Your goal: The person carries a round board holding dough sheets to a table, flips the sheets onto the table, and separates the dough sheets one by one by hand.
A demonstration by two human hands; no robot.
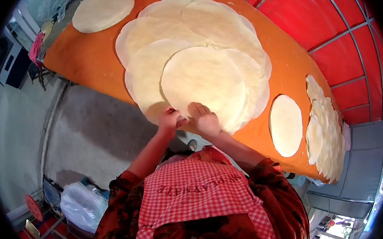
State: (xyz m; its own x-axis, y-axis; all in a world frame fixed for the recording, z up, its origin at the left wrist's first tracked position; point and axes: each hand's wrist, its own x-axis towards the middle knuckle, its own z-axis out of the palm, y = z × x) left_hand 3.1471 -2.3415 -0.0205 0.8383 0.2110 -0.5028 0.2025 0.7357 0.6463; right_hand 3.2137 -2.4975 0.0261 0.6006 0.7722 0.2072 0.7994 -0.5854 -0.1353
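Observation:
Thin, pale round dough sheets (162,26) lie overlapped in a wide ring on the orange-covered table. On top, nearest me, is one round dough sheet (205,78). My left hand (170,119) is at its near left edge, with thumb and fingers closed together, seemingly pinching the rim. Beside it, my right hand (205,121) rests palm down on the same sheet near its front edge, fingers stretched out. The exact contact under the left fingertips is partly hidden.
A round stack of sheets (103,10) sits at the table's far left. Another round stack (286,126) lies to the right, beside a long overlapped row of sheets (319,128). Red tiled wall (313,34) borders the back. A plastic-covered bin (82,205) stands lower left.

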